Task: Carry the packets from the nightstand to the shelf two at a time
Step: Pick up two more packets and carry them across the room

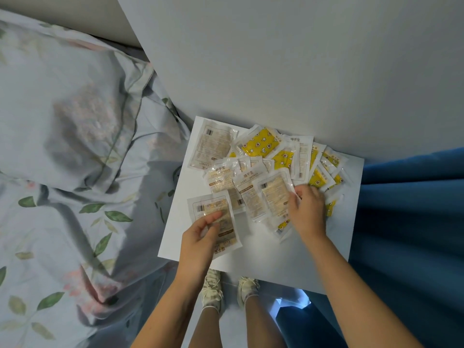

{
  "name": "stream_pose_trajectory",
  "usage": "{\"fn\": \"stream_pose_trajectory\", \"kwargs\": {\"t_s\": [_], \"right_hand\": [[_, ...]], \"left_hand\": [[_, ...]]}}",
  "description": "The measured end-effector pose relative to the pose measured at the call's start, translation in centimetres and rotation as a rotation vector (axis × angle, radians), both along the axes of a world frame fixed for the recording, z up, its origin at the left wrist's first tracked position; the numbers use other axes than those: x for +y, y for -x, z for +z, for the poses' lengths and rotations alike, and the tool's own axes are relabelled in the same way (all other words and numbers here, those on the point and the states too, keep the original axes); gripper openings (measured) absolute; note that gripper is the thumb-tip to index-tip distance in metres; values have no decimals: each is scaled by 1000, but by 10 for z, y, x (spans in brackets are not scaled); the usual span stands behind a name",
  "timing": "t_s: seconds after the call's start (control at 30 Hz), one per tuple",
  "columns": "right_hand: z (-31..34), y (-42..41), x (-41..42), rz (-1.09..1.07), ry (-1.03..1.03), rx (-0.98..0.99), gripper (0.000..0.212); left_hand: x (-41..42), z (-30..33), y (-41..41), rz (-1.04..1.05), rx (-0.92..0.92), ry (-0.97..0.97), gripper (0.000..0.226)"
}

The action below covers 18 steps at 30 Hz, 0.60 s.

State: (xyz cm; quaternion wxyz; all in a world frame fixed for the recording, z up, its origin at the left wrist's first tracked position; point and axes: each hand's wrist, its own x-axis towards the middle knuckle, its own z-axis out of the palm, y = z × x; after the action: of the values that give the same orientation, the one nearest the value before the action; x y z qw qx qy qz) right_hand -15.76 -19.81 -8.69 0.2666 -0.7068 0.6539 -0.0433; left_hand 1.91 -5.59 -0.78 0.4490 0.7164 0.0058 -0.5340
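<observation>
Several clear hand-warmer packets, some beige and some yellow [258, 143], lie spread over the white nightstand [263, 252]. My left hand [199, 237] pinches a beige packet [224, 228] at the nightstand's front left, thumb over its face. My right hand [307, 212] grips the right edge of another beige packet [273, 197] in the middle of the pile, fingers curled over it. Both packets still touch the nightstand or the pile. The shelf is not in view.
A bed with a floral pillow [70, 116] and sheet fills the left. A blue curtain [411, 222] hangs at the right of the nightstand. A pale wall [276, 59] stands behind it. My feet in light shoes [213, 290] stand before the nightstand.
</observation>
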Motion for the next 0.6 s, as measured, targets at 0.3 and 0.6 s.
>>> {"fn": "stream_pose_trajectory", "kwargs": {"t_s": [0.3, 0.6], "right_hand": [[84, -17, 42, -298, -583, -739, 11], [42, -45, 15, -215, -309, -446, 42]], "left_hand": [[2, -2, 5, -37, 173, 69, 37], [14, -9, -25, 110, 52, 92, 24]]}}
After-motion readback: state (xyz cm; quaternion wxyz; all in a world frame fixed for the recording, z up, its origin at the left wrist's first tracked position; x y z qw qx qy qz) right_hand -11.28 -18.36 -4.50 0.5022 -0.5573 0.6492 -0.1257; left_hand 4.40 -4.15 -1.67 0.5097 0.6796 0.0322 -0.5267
